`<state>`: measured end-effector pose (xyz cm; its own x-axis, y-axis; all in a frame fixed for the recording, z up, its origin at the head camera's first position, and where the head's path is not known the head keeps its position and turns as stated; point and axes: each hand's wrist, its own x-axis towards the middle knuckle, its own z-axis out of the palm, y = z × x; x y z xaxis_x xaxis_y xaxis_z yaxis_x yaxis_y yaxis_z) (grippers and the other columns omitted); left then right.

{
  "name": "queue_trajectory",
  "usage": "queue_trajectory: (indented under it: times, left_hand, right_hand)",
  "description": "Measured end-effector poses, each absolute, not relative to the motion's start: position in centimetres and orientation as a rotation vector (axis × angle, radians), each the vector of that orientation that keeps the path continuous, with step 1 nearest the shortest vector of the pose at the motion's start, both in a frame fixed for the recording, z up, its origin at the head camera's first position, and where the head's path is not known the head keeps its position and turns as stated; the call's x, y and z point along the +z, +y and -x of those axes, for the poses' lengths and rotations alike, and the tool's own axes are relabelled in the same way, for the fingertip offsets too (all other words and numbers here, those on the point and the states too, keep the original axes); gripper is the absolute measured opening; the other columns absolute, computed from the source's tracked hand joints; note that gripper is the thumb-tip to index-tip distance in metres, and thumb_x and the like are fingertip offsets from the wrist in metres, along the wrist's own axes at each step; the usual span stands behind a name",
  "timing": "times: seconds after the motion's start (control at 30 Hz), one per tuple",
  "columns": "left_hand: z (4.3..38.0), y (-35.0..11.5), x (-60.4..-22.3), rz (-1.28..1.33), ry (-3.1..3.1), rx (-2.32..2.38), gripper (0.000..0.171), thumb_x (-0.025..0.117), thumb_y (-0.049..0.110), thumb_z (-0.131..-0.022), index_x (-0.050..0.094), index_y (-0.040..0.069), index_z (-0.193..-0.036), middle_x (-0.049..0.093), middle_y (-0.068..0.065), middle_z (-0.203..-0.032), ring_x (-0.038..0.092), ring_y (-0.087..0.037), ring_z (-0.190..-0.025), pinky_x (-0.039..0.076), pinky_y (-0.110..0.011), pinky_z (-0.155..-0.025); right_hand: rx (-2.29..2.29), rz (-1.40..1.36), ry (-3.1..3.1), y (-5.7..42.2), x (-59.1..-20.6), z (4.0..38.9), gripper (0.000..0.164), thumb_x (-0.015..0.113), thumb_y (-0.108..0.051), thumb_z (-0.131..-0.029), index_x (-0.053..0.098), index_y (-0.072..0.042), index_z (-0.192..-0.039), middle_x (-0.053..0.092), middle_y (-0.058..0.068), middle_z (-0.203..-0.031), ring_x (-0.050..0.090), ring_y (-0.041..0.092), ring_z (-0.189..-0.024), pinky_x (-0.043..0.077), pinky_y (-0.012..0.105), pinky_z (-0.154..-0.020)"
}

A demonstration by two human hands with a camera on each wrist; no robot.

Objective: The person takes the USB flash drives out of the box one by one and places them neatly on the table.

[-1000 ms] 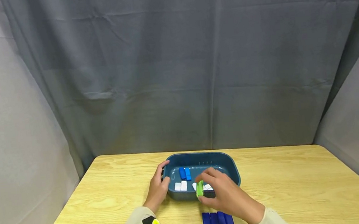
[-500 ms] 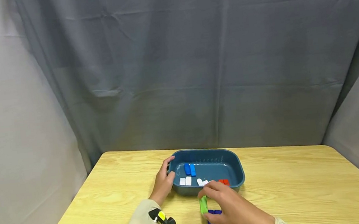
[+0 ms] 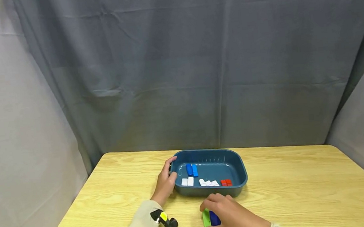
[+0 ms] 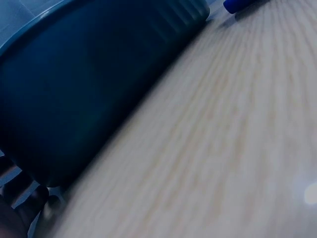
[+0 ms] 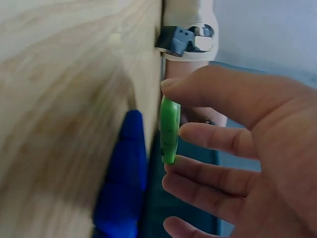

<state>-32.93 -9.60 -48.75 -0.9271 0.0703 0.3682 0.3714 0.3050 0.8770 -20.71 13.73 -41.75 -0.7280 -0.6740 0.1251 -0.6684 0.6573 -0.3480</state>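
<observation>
My right hand [image 3: 233, 216] pinches a small green plastic block [image 5: 170, 130] between the thumb and fingertips, low over the near part of the table. Right beside the green block lie dark blue blocks [image 5: 121, 188], side by side on the table; in the head view my hand covers most of them. At the left end of a dark teal plastic tub [image 3: 205, 189], my left hand [image 3: 163, 185] grips the wall, index finger along the rim and thumb near the front corner. The left wrist view shows the tub's outer wall [image 4: 89, 84] and dim fingertips at its corner.
Inside the tub sit two blue blocks [image 3: 192, 170], several white blocks [image 3: 190, 181] and a small red group [image 3: 226, 182]. The tub stands on a wooden table [image 3: 291, 187] with a grey curtain [image 3: 165, 75] behind. A black wrist camera [image 3: 170, 225] sticks out from my left sleeve.
My right hand has carried the green block out from over the tub, toward me and down beside the dark blue blocks. My left hand stays on the tub.
</observation>
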Motion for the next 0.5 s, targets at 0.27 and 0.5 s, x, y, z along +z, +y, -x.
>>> queue_trajectory:
  times: [0.27,0.5]
  left_hand:
    - [32.4,-9.2,-47.6,0.385,-2.322,-1.689,0.056,0.044,0.0,-0.089,0.041,0.012,-0.144,0.04,-0.014,-0.148,0.042,-0.034,-0.131,0.032,-0.055,-0.105]
    - [32.8,-9.4,-48.5,0.365,-2.332,-1.664,0.057,0.044,0.005,-0.087,0.043,0.019,-0.143,0.042,-0.007,-0.148,0.043,-0.027,-0.13,0.034,-0.05,-0.105]
  right_hand:
    - [-0.566,1.172,2.878,13.5,-42.7,21.0,0.03,0.073,-0.034,-0.079,0.065,-0.023,-0.106,0.057,-0.011,-0.103,0.05,0.006,-0.091,0.042,0.033,-0.075]
    - [-0.525,1.169,2.854,13.3,-43.2,21.1,0.031,0.073,-0.034,-0.079,0.065,-0.024,-0.107,0.056,-0.011,-0.102,0.049,0.007,-0.09,0.043,0.034,-0.074]
